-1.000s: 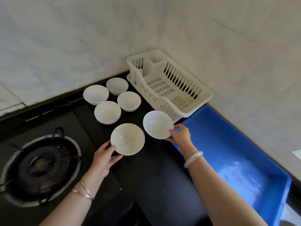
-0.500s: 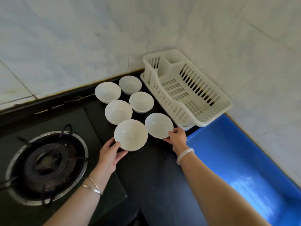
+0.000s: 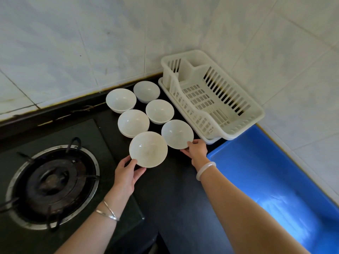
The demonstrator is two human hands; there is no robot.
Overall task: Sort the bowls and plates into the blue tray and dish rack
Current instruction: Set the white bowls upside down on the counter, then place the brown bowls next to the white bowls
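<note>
Several white bowls stand in two rows on the black counter. My left hand (image 3: 127, 174) grips the near rim of the front-left bowl (image 3: 148, 149). My right hand (image 3: 196, 151) holds the near rim of the front-right bowl (image 3: 177, 133). Behind them are more bowls (image 3: 133, 123), (image 3: 159, 111), and two at the wall (image 3: 120, 100), (image 3: 146, 91). The white dish rack (image 3: 216, 118) sits empty to the right of the bowls. The blue tray (image 3: 260, 173) lies empty at the right, in front of the rack. No plates are in view.
A gas burner (image 3: 52, 182) with a metal ring is set into the black counter (image 3: 176, 198) at the left. White tiled walls (image 3: 91, 43) meet in the corner behind the rack.
Both hands have carried their bowls away from me and set them down close behind the other bowls, beside the rack. The view has shifted left, cutting off part of the tray.
</note>
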